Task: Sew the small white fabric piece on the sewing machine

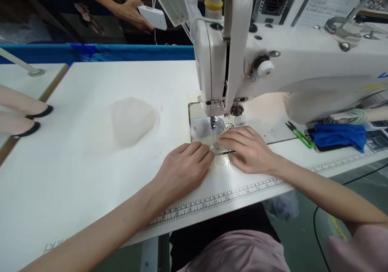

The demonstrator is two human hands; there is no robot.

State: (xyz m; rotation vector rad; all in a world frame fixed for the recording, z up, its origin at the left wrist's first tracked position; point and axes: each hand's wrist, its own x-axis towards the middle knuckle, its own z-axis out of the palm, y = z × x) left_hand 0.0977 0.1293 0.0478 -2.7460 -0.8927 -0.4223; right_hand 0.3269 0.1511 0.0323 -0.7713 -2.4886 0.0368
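My left hand (183,169) lies on the white table (75,175), fingers together, pressing down a small clear piece (214,147) just in front of the needle. My right hand (247,148) rests beside it, its fingertips meeting the left ones on that same piece; a thin dark tool (226,152) shows under its fingers. The clear piece runs under the presser foot (213,122) of the white sewing machine (273,62). Its far end sits on the needle plate.
A pale translucent heap (131,118) lies left of the machine. Green thread snips (300,136) and a blue cloth (339,136) sit to the right under the machine arm. A ruler strip (227,195) edges the table. Another person's hand (130,13) holds a white device (153,16) at the back.
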